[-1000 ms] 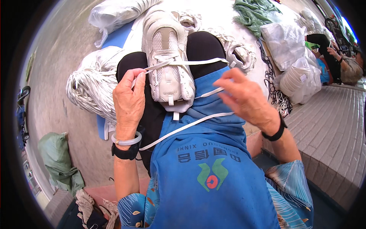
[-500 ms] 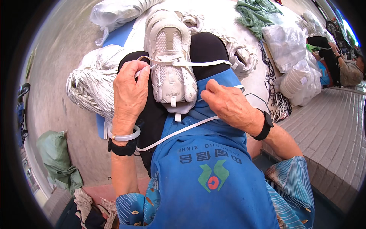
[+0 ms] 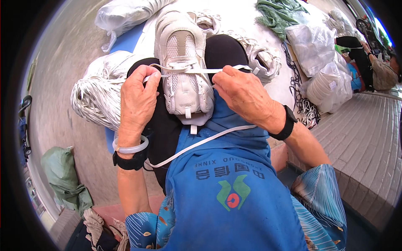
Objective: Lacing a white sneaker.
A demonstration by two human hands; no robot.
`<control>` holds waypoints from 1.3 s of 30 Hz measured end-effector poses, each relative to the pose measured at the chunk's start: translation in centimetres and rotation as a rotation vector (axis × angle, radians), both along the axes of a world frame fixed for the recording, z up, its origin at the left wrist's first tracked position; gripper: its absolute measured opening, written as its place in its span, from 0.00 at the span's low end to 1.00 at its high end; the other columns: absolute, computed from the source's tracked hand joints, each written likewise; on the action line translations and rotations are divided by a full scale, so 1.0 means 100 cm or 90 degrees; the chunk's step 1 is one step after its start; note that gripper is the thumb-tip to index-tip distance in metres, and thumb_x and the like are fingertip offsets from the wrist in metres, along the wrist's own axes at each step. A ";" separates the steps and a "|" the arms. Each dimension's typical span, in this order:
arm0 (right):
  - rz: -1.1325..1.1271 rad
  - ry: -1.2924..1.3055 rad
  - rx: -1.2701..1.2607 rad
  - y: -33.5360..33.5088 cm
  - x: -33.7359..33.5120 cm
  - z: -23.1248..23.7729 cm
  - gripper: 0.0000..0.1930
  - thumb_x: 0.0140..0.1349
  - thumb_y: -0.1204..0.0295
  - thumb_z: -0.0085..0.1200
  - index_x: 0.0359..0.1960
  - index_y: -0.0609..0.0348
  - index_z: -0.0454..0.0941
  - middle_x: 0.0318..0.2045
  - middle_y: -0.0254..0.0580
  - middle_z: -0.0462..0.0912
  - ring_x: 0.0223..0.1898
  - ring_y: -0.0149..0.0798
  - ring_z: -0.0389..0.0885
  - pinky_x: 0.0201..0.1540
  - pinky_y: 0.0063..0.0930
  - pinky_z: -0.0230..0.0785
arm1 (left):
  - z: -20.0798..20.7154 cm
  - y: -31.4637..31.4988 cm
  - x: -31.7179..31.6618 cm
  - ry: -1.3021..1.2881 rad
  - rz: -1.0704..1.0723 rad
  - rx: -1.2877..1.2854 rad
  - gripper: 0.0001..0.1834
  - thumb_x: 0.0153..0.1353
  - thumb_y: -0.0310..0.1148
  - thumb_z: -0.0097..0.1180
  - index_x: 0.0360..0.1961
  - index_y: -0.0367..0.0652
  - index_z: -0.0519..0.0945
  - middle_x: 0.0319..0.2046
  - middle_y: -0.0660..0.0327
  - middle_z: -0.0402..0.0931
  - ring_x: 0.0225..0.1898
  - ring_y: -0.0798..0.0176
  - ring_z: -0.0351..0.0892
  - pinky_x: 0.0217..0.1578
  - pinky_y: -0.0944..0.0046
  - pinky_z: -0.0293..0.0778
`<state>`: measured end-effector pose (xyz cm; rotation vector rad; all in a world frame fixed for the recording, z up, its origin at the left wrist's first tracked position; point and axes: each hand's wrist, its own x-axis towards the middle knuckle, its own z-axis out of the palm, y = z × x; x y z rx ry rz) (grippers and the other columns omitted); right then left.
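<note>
A cream mesh sneaker (image 3: pixel 187 98) lies on my lap between my knees, its heel toward me. A flat white shoelace (image 3: pixel 202 71) runs across its upper part and out to both sides. On the left of the sneaker my left hand (image 3: pixel 139 100) is closed, thumb and forefinger pinching a shoelace end. To the right, my right hand (image 3: pixel 248 97) closes its fingertips on the shoelace by the sneaker's edge. A slack length of white lace also loops over the blue apron (image 3: pixel 228 180) below the sneaker. The fingertips' exact hold is partly hidden.
A bundle of white laces (image 3: pixel 98 94) lies left of my knee. More pale shoes (image 3: pixel 264 62) stand beyond my right knee. Clear plastic bags (image 3: pixel 328 88), dark cords (image 3: pixel 296 79) and green cloth (image 3: pixel 278 16) lie farther right. Another person (image 3: pixel 379 73) sits at the far right.
My right hand has moved up and forward from the apron to the shoelace beside the sneaker. My left hand keeps its pinch, nearly in place.
</note>
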<state>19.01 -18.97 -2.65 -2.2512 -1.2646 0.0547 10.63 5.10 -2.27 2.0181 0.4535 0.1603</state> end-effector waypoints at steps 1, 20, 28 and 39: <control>-0.006 -0.020 -0.008 0.002 0.002 0.001 0.05 0.62 0.76 0.51 0.32 0.63 0.69 0.27 0.50 0.73 0.31 0.55 0.78 0.33 0.44 0.73 | -0.002 -0.001 0.001 -0.004 0.008 -0.006 0.12 0.67 0.36 0.56 0.38 0.36 0.79 0.29 0.63 0.78 0.28 0.72 0.76 0.29 0.69 0.77; -0.110 0.189 0.113 0.022 0.021 0.004 0.06 0.61 0.74 0.54 0.31 0.65 0.79 0.26 0.56 0.80 0.31 0.56 0.81 0.35 0.42 0.73 | -0.010 -0.010 0.004 -0.047 0.056 -0.089 0.08 0.66 0.32 0.59 0.36 0.37 0.81 0.30 0.65 0.80 0.29 0.73 0.77 0.29 0.72 0.77; -0.133 0.162 0.197 0.032 0.025 -0.005 0.07 0.65 0.72 0.56 0.35 0.64 0.79 0.23 0.47 0.78 0.23 0.38 0.76 0.29 0.30 0.69 | -0.009 -0.022 -0.001 -0.222 0.050 0.240 0.06 0.58 0.25 0.63 0.37 0.37 0.81 0.35 0.55 0.78 0.37 0.54 0.79 0.41 0.59 0.74; -0.123 0.129 0.197 0.030 0.017 -0.005 0.07 0.64 0.73 0.57 0.34 0.65 0.79 0.24 0.49 0.80 0.24 0.43 0.79 0.30 0.33 0.70 | -0.001 -0.042 -0.027 -0.176 0.018 0.449 0.20 0.55 0.31 0.66 0.49 0.39 0.78 0.46 0.53 0.75 0.48 0.49 0.74 0.50 0.53 0.69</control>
